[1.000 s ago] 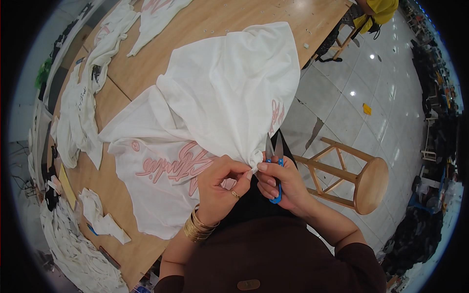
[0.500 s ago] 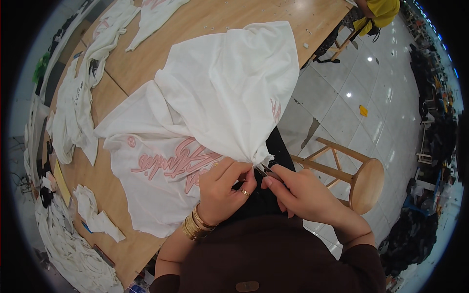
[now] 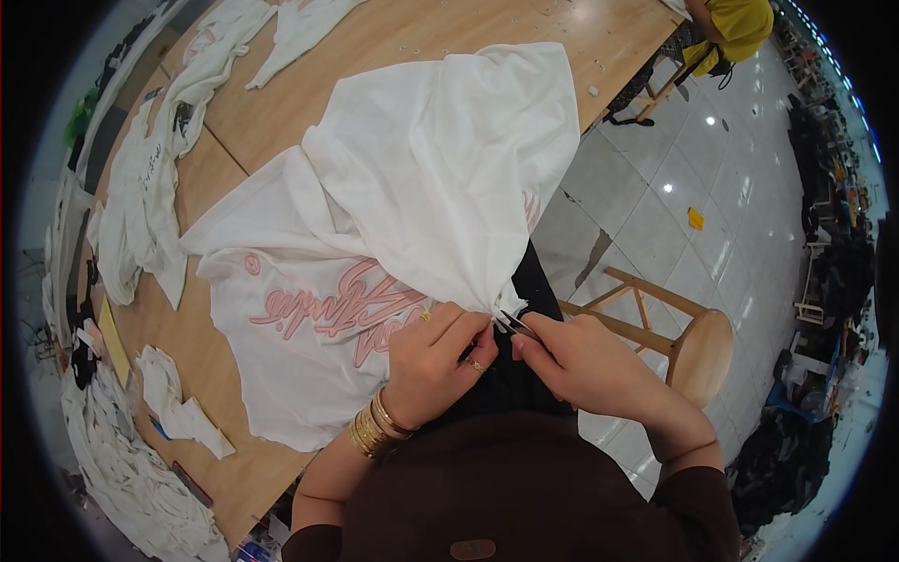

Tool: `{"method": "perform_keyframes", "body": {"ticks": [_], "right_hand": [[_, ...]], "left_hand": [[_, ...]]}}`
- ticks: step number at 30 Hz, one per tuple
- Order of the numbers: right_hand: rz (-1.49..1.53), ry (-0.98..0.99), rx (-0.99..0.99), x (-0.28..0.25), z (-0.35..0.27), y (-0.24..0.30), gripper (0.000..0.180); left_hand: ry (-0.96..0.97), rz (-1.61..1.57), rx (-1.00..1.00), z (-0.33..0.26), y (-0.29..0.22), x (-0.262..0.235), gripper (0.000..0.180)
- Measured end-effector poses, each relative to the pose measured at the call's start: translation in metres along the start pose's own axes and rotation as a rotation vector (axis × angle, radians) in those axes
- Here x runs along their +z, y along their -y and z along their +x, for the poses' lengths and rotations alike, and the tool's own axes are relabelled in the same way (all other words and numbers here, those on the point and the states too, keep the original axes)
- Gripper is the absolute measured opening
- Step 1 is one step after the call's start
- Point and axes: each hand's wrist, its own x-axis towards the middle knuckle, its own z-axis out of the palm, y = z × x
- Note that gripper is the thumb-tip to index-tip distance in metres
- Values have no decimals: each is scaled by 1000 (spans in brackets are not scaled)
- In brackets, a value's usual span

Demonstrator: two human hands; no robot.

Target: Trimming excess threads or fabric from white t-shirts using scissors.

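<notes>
A white garment (image 3: 440,169) with raised pink lettering spreads over the table and gathers to a bunched edge in front of my body. My left hand (image 3: 438,356), wearing a ring and gold bangles, pinches that bunched edge between thumb and fingers. Close beside it, my right hand (image 3: 595,367) is closed around small metal thread snips (image 3: 512,323). Their blades point left and touch or nearly touch the gathered cloth; whether they are apart is too small to tell. My fingers hide most of the snips' handle.
More white garments (image 3: 140,206) lie along the left of the wooden table (image 3: 225,122), near a white cloth scrap (image 3: 178,403) and a large white cloth pile (image 3: 131,468). A wooden stool (image 3: 702,356) stands right on the tiled floor. A person in yellow (image 3: 740,28) sits far right.
Both hands have shifted slightly to the right with the gathered edge, still close together. The snips remain at the cloth, and the garment keeps nearly the same shape.
</notes>
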Motion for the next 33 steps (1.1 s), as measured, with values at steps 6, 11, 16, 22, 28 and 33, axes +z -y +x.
{"method": "perform_keyframes", "body": {"ticks": [6, 11, 16, 22, 28, 33], "right_hand": [[-46, 25, 3, -1, 5, -5, 24], [125, 339, 288, -17, 13, 5, 27], [337, 372, 297, -11, 20, -9, 29], [665, 28, 217, 9, 16, -22, 26], [269, -307, -33, 14, 13, -26, 16], [22, -406, -229, 13, 14, -33, 19]], "left_hand": [[54, 44, 53, -1, 1, 0, 19], [95, 102, 101, -4, 2, 1, 19], [89, 98, 102, -9, 6, 6, 18], [49, 61, 2, -9, 4, 2, 15], [11, 15, -21, -10, 5, -1, 18], [36, -134, -224, -6, 0, -5, 17]]}}
